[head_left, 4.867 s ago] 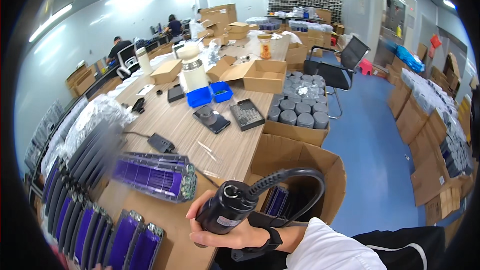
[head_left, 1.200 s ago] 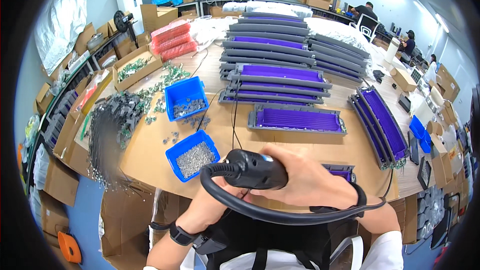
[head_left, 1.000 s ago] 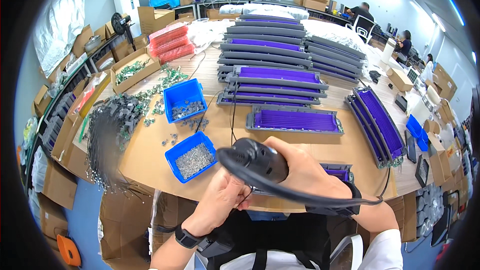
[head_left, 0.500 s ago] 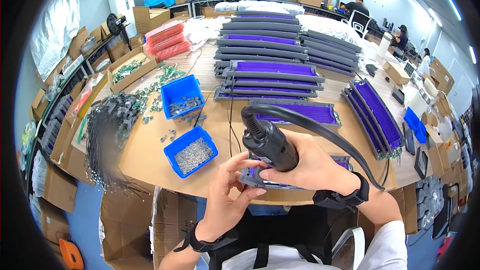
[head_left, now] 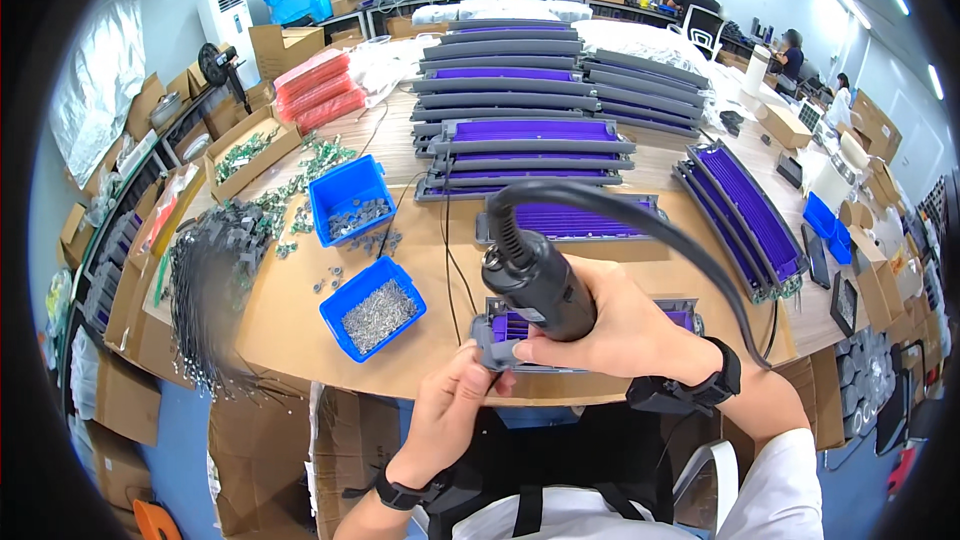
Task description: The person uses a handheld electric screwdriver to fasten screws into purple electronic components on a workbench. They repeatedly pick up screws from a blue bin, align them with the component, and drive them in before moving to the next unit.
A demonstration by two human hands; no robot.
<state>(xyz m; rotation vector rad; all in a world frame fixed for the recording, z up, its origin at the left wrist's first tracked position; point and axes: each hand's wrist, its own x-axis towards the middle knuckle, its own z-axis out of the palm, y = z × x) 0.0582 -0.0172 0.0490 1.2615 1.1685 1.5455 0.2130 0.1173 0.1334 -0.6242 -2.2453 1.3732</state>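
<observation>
My right hand [head_left: 625, 335] grips a black electric screwdriver [head_left: 535, 280], held nearly upright over the table's near edge, with its thick black cord [head_left: 640, 225] arching off to the right. Under it lies a grey tray with a purple inside [head_left: 590, 325], largely hidden by the hand and tool. My left hand [head_left: 450, 415] touches that tray's near left corner with its fingertips, pinched close together.
Two blue bins of small metal parts [head_left: 372, 305] [head_left: 348, 202] stand left of the hands. Several grey-and-purple trays are stacked across the wooden table [head_left: 530, 130] [head_left: 745, 215]. Cardboard boxes [head_left: 245, 145] line the left side. Other people sit at the far right [head_left: 790, 50].
The view swung from the right end of the table to its middle. My right hand brought the screwdriver down over the near tray, and my left hand moved up to the tray's corner.
</observation>
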